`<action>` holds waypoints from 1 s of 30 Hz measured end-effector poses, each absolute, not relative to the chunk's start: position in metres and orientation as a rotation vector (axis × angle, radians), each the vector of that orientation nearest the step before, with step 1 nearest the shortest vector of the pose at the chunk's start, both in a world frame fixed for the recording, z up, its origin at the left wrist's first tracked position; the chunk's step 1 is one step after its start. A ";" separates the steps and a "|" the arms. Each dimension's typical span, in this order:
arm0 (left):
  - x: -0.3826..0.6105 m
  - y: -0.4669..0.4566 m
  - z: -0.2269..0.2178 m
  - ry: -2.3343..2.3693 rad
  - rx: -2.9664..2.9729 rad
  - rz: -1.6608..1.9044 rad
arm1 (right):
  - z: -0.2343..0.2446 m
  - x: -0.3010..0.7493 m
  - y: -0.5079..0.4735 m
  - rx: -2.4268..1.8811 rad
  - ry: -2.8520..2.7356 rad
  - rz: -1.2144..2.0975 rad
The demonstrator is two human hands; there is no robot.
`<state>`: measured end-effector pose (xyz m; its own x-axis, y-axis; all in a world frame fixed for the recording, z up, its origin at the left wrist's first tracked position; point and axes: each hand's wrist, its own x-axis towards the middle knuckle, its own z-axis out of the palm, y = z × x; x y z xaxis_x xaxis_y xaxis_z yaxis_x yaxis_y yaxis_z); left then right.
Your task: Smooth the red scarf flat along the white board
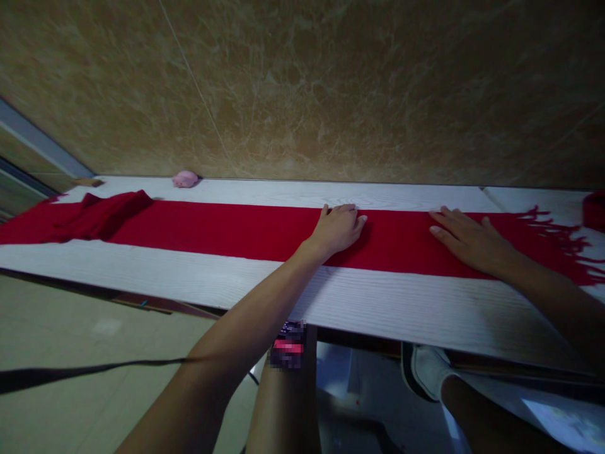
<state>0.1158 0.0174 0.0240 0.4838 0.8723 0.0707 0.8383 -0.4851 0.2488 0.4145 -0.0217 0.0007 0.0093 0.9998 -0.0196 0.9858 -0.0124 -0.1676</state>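
A long red scarf (227,230) lies stretched flat along a white wooden tabletop (198,277). Its left end is bunched into folds (101,211); its right end has a fringe (562,243). My left hand (338,227) rests palm down on the middle of the scarf, fingers stretched out. My right hand (467,236) lies flat on the scarf further right, near the fringe, fingers spread. Neither hand grips anything.
A small pink object (185,179) sits at the table's back edge against a brown marbled wall (331,88). Another red item (595,209) shows at the far right. Below the table edge are my legs, a white shoe (428,372) and a pale tiled floor.
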 end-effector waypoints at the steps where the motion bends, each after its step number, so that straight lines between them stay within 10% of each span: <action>1: 0.116 0.017 0.024 1.479 2.544 0.282 | 0.001 0.414 -0.022 -2.154 -2.128 0.206; 30: 0.114 0.029 0.012 1.377 2.696 0.431 | -0.007 0.420 -0.019 -2.112 -2.129 0.147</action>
<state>0.1144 0.0285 0.0119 0.5555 0.8044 0.2106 0.7807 -0.5918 0.2010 0.4196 -0.0188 -0.0066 -0.0054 0.9995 0.0297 0.9860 0.0103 -0.1667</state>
